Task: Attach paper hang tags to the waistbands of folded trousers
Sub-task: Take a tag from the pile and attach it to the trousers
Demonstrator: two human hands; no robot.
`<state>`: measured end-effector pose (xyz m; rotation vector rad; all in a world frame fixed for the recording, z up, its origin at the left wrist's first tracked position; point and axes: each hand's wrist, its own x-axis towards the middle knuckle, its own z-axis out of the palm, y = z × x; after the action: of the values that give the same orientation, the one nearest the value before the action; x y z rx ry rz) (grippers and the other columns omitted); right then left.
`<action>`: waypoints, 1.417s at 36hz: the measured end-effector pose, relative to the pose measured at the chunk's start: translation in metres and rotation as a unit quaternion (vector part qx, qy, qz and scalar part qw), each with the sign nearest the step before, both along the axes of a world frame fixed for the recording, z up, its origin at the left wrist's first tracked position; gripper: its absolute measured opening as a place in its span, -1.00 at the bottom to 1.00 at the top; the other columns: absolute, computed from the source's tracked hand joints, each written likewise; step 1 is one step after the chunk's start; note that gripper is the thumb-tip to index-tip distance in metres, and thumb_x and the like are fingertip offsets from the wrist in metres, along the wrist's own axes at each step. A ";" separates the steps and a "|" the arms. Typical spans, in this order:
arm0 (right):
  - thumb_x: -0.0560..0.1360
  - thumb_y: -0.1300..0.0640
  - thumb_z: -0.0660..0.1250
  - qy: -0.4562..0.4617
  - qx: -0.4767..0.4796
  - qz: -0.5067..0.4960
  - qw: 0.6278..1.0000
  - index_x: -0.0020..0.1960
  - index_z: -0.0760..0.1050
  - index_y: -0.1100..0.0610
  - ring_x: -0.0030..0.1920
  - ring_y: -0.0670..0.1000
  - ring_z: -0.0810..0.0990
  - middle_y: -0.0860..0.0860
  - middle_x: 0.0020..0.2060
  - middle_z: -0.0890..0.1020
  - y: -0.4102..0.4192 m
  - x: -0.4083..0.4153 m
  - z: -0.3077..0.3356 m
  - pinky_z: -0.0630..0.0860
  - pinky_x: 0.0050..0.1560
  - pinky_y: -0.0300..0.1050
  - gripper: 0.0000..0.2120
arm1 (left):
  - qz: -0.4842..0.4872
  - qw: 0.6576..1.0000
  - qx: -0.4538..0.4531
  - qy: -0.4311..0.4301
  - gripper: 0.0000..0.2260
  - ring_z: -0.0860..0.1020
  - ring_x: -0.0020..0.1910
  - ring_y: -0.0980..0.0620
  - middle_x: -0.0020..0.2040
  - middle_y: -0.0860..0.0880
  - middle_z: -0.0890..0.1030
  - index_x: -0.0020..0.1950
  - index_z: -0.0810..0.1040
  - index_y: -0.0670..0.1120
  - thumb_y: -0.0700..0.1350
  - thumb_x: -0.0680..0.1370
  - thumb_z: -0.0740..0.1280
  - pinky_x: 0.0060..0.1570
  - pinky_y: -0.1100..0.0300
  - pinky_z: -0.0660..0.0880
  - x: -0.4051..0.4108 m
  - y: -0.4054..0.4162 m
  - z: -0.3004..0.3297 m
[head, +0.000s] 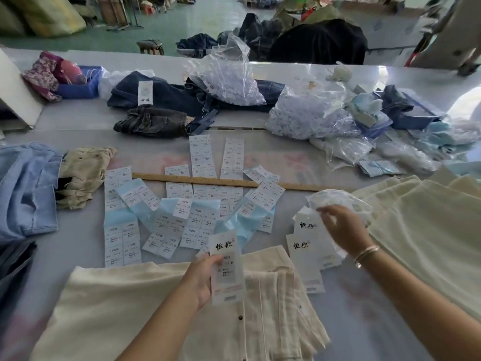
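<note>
Folded cream trousers [145, 303] lie at the near edge of the table, waistband with small dark buttons toward the middle. My left hand [201, 278] holds a white paper hang tag [227, 267] upright over that waistband. My right hand [343, 227] hovers, fingers bent, at a small clear plastic bag [338, 201]; whether it grips the bag is unclear. Beneath the right hand lies a loose stack of white hang tags [305, 254] with black characters.
Sheets of size stickers [182, 209] fan across the table middle, crossed by a wooden ruler [223, 181]. A pile of cream trousers [426, 230] sits right, blue garments [26, 194] left, dark jeans [156, 121] and bags of plastic fasteners [307, 118] behind.
</note>
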<state>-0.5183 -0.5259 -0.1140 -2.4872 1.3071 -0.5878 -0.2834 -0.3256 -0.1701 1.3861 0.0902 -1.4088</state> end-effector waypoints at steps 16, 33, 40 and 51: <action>0.51 0.02 0.20 0.259 0.141 -0.265 0.918 0.24 0.53 0.08 0.21 0.20 0.50 0.13 0.20 0.55 -0.107 0.036 -0.041 0.42 0.09 0.06 -0.65 | -0.036 0.997 0.060 -0.042 -0.88 0.59 -0.15 -0.20 -0.11 -0.27 0.62 0.11 0.51 -0.20 -0.27 0.60 0.24 -0.14 -0.10 0.55 -0.026 -0.012 -0.034; 0.49 0.14 0.38 -0.111 0.083 -0.121 0.983 -0.07 0.67 0.23 -0.25 0.03 0.50 0.08 -0.23 0.55 -0.096 -0.004 0.001 0.32 -0.22 -0.16 -0.84 | -0.043 0.997 0.050 -0.034 -0.89 0.59 -0.25 -0.15 -0.24 -0.18 0.65 0.05 0.56 -0.17 -0.26 0.59 0.26 -0.28 0.06 0.52 -0.027 -0.014 -0.028; 0.57 0.31 0.14 -0.524 0.345 0.042 0.778 -0.25 0.65 0.14 -0.17 -0.03 0.67 0.04 -0.29 0.70 -0.052 0.035 0.065 0.56 -0.03 -0.23 -0.63 | -0.027 0.989 -0.100 0.106 -0.83 0.65 -0.21 -0.05 -0.14 -0.13 0.68 -0.03 0.69 -0.14 -0.12 0.51 0.33 -0.13 0.03 0.55 -0.029 -0.021 0.014; 0.45 0.18 0.28 -0.482 0.558 0.143 0.660 -0.22 0.60 0.20 -0.36 0.01 0.50 0.15 -0.30 0.56 0.098 0.110 0.065 0.47 -0.27 -0.15 -0.84 | 0.027 0.910 -0.319 0.262 -0.80 0.50 0.30 -0.20 0.33 -0.22 0.50 0.03 0.67 -0.22 -0.12 0.53 0.37 0.28 -0.13 0.44 -0.035 -0.004 0.068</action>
<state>-0.4084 -0.4274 -0.0492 -0.9784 0.4759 -0.5905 -0.3184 -0.3301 -0.1018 0.4483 0.0099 -1.5455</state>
